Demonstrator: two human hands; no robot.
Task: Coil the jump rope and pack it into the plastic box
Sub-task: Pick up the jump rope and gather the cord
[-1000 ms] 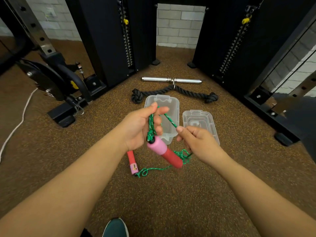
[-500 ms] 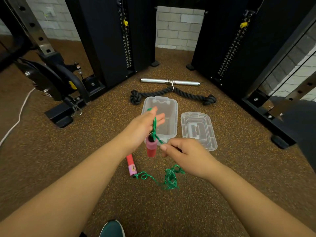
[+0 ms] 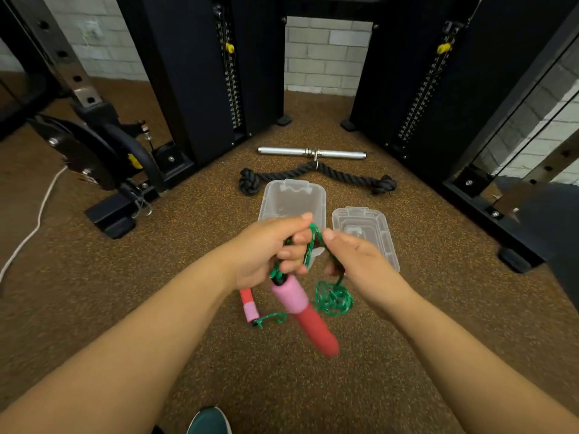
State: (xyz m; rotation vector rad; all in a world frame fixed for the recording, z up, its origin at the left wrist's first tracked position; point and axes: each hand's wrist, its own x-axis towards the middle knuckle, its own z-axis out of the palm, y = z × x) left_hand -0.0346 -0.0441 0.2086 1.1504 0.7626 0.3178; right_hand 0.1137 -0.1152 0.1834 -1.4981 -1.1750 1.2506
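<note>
My left hand grips loops of the green jump rope, and one pink-and-red handle dangles below it, tilted toward me. My right hand pinches the same rope just right of the left hand's fingertips. A loose tangle of rope hangs beneath the right hand. The second handle lies on the floor under my left wrist. The clear plastic box stands open on the floor just beyond my hands, with its lid lying to its right.
A black braided rope attachment and a chrome bar lie beyond the box. Black weight-stack towers stand left and right. A machine base and white cord are at left. My shoe shows at the bottom edge.
My right hand rose from the low rope to meet the left hand's fingertips, adding a loop. The hanging handle swung toward me. The tangle on the floor lifted and shrank.
</note>
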